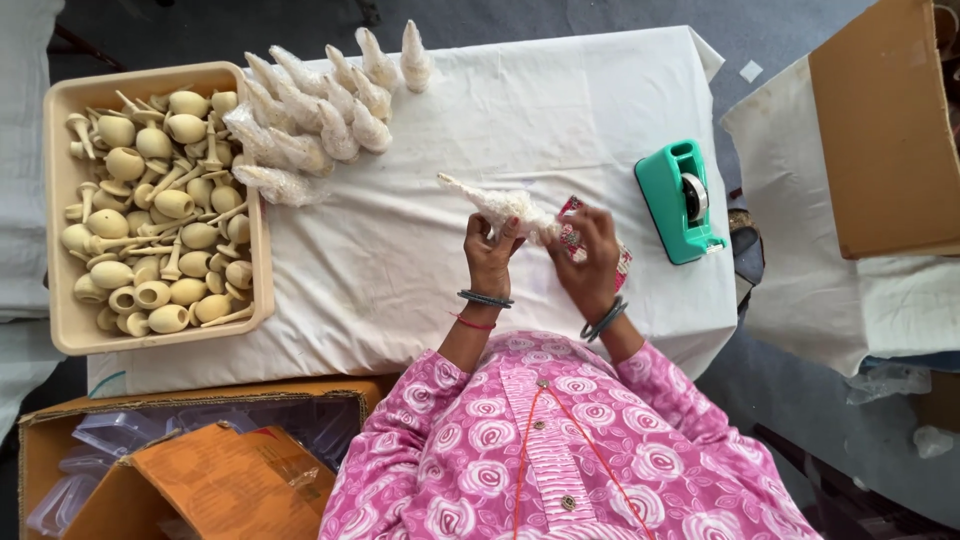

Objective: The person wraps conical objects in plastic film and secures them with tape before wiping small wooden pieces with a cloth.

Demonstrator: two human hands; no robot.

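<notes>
White cloth covers counter (400, 260); both hands' fingers closed round wrapped horn-shaped piece (495, 205), right hand (588, 262) hiding its base; green tape dispenser (680, 200) right of it.

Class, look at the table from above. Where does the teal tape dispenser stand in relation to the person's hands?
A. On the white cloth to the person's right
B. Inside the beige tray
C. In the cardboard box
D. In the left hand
A: the teal tape dispenser stands on the white cloth, beyond the right hand.

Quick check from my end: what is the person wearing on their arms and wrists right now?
Pink sleeves with a white rose print end above the forearms. The left hand has dark bangles and a thin red thread at the wrist; the right hand has dark bangles. No gloves.
</notes>
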